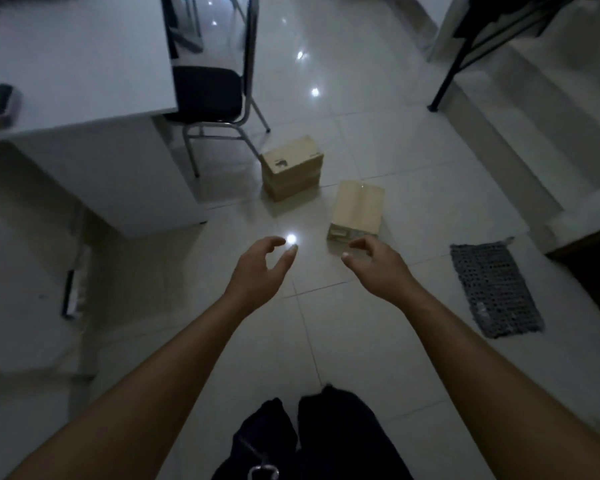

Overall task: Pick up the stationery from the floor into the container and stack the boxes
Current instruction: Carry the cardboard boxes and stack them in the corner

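Nearer box (357,211) lies just beyond the empty right grip (378,268).

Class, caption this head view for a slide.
Empty left hand and right hand reach toward the near box, the far box standing apart by the chair.

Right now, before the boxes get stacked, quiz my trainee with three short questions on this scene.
1. Which hand is closer to the near box: A, left hand, or B, right hand?
2. True or false: the near box and the far box stand apart on the floor.
3. Fill in: both hands hold ___.
Key: 1 B; 2 true; 3 nothing.
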Demonstrator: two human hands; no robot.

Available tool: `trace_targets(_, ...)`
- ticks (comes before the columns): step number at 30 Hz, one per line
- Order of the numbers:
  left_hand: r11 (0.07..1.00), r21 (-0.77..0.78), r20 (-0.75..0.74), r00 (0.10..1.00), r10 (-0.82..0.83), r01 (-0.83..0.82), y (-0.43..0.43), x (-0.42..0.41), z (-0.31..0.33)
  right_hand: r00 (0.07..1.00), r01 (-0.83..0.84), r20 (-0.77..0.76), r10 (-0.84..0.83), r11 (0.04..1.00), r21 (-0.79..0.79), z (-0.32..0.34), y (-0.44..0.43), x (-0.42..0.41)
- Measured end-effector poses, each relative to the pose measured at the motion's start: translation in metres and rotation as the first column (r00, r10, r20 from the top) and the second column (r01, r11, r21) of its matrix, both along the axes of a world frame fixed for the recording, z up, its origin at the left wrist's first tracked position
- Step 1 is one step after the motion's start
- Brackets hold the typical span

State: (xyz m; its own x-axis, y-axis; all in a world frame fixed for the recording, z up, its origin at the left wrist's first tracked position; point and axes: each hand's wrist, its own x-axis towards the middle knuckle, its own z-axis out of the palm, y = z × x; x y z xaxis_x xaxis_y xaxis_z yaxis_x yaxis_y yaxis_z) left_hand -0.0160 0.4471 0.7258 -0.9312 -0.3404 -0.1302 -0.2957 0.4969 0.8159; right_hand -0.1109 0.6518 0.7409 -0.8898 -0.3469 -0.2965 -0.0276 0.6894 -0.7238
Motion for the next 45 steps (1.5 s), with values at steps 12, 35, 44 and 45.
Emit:
trace_targets(12, 0.995, 0.078, 0.132, 0.989, -0.071, 0.061, 0.005, -0.229, -0.043, 0.974, 0.189, 0.117, -0.192, 0.981, 0.04, -0.054, 0.02, -0.198)
trace_targets(35, 0.981, 0.174, 0.471, 0.868, -0.156, 0.082, -0.018, -0.583, -0.207, 0.847, 0.381, 0.321, -0.424, 0.905, 0.19, -0.224, 0.0, -0.527)
trace_targets(44, 0.967, 0.198, 0.556, 0.794, -0.247, 0.162, -0.007, -0.628, -0.355, 0.756, 0.442, 0.415, -0.506, 0.863, 0.245, -0.395, -0.003, -0.56)
trace_targets(45, 0.969, 0.197, 0.564, 0.791, -0.237, 0.15, -0.005, -0.63, -0.371, 0.748, 0.447, 0.423, -0.512, 0.859, 0.249, -0.413, -0.003, -0.561)
